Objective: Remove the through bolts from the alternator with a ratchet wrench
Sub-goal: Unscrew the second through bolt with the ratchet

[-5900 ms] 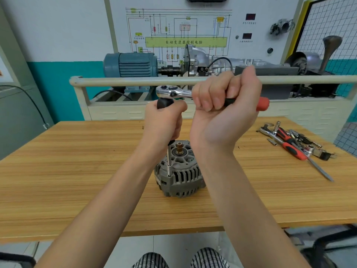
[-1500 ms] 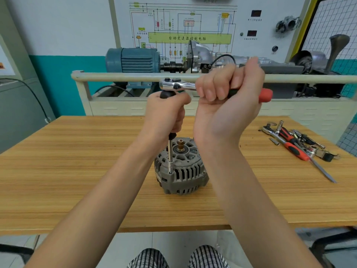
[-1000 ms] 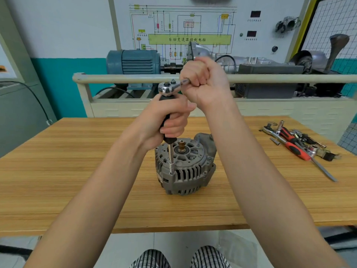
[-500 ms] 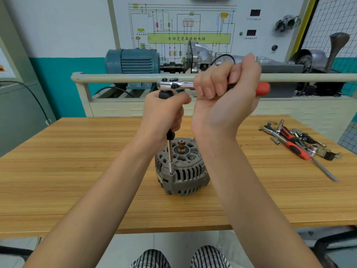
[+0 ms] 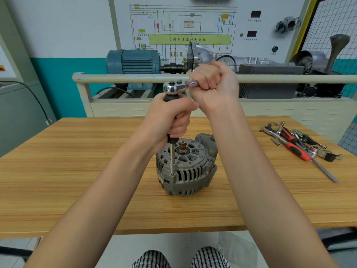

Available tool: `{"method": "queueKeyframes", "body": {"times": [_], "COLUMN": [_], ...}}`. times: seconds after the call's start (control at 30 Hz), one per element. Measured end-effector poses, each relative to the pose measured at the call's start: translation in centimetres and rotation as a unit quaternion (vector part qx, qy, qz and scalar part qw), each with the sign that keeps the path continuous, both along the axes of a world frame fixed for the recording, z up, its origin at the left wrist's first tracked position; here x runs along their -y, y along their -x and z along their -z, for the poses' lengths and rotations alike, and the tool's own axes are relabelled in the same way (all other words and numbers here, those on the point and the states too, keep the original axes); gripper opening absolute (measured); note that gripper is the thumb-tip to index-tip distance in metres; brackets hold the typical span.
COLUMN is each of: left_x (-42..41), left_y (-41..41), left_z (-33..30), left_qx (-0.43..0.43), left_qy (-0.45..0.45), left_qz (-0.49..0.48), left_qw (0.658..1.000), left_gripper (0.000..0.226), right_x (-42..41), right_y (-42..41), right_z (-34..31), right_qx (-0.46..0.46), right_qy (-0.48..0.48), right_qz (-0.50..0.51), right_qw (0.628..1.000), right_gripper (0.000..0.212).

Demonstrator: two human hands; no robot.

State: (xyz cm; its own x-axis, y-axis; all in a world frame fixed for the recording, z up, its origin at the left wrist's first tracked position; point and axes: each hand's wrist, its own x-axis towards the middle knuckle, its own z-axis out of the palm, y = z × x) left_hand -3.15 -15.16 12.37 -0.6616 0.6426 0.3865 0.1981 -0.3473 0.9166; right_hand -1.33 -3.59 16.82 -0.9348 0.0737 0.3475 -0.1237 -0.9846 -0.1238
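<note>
A: Where is the alternator?

B: It stands on the wooden table, about in the middle, with its shaft end pointing up. Both forearms reach over it.

A: What does the left hand do?

B: Its fingers are curled around the black grip of the extension bar. The bar stands upright, and its lower tip sits on the front-left edge of the alternator housing. I cannot see the bolt head under the tip.

A: And the right hand?

B: It is a closed fist around the handle of the ratchet wrench. The chrome head of the wrench sits on top of the bar, just above the left hand. The handle points away from the camera and is almost fully hidden inside the fist.

A: Is something else on the alternator?

B: One thin bolt stands up from the housing at the back right, near the shaft.

A: And on the table?

B: A group of loose tools lies at the far right, well apart from the alternator, among them a red-handled one.
</note>
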Motion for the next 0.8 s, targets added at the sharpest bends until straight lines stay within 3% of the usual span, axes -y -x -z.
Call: {"method": "queueKeyframes", "body": {"times": [0.07, 0.17, 0.3, 0.43, 0.57, 0.67, 0.8], "left_x": [-0.6, -1.4, -1.5, -0.5, 0.3, 0.1, 0.1], "left_y": [-0.2, -0.4, -0.6, -0.2, 0.1, 0.1, 0.2], "left_z": [0.2, 0.3, 0.4, 0.4, 0.1, -0.2, -0.2], "left_qx": [0.007, 0.01, 0.008, -0.006, -0.034, -0.019, 0.009], "left_qy": [-0.022, -0.034, -0.041, -0.044, -0.031, -0.004, 0.002], "left_qz": [-0.076, -0.165, -0.192, -0.122, 0.001, 0.081, 0.054], "left_qw": [0.997, 0.986, 0.981, 0.992, 0.999, 0.996, 0.998], "left_gripper": [0.041, 0.044, 0.044, 0.041, 0.034, 0.037, 0.04], "right_x": [0.4, 2.4, 4.7, 3.0, 0.6, -0.2, -0.6], "right_y": [-1.5, -4.0, -5.2, -4.3, -1.4, 0.8, 1.2], "right_z": [0.2, 1.0, 1.9, 1.0, -0.3, -0.4, -0.4], "right_qx": [0.001, -0.043, -0.116, -0.083, -0.003, 0.051, 0.034], "right_qy": [-0.018, -0.067, -0.089, -0.095, -0.071, -0.048, -0.049], "right_qz": [0.131, 0.322, 0.422, 0.325, 0.094, -0.078, -0.07], "right_qw": [0.991, 0.943, 0.895, 0.937, 0.993, 0.994, 0.996], "right_gripper": [0.047, 0.039, 0.04, 0.043, 0.057, 0.064, 0.066]}}
